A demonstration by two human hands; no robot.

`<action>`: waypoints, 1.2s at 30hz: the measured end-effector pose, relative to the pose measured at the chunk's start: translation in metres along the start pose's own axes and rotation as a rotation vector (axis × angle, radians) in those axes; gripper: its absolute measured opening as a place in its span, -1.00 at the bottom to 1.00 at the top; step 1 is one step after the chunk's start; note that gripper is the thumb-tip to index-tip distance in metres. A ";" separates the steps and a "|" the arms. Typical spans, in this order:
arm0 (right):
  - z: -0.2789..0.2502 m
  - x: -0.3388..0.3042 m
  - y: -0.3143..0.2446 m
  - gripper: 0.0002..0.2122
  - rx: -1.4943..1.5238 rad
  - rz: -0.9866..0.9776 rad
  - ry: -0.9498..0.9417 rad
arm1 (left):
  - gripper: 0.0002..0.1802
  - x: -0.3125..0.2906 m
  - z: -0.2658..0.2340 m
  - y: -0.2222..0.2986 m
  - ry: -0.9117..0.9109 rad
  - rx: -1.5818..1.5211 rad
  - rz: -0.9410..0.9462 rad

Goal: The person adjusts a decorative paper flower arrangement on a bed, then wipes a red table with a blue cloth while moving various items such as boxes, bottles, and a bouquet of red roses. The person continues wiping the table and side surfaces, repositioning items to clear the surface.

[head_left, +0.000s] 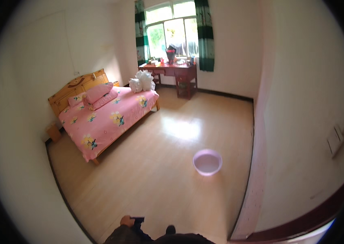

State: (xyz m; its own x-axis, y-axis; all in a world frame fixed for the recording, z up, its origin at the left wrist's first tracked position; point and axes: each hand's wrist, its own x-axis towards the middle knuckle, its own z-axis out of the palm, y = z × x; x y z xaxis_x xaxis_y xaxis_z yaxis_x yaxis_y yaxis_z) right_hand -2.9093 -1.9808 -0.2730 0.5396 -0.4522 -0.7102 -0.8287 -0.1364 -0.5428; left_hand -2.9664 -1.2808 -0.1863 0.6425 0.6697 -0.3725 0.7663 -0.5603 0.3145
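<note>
At the lower edge, my left hand [127, 221] shows at the end of a dark sleeve, its fingers closed on a dark blue flat thing [138, 220]. Too little of that thing shows to tell its kind. My right hand is out of sight. Farther ahead and to the right, a round pink-purple basin [207, 162] stands upright on the floor, well apart from my left hand. What it holds, if anything, is hard to make out.
A bed [111, 118] with pink floral bedding and a wooden headboard stands on the left, with white bulging bags [142, 81] at its far corner. A red-brown desk [186, 75] with several items is under the window. A wall switch [335, 141] is on the right.
</note>
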 end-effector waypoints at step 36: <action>0.633 -0.057 -0.905 -0.57 0.015 -0.743 -0.986 | -0.37 0.601 -0.358 0.576 0.518 -0.591 0.799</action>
State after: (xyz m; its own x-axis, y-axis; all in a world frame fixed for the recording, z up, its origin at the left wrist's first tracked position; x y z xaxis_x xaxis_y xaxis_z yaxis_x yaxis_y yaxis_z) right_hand -2.0960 -1.2737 -0.0245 0.7657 0.5890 -0.2583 -0.2751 -0.0632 -0.9593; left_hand -2.1390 -1.0263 0.0839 0.7658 0.4204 0.4867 -0.0757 -0.6926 0.7173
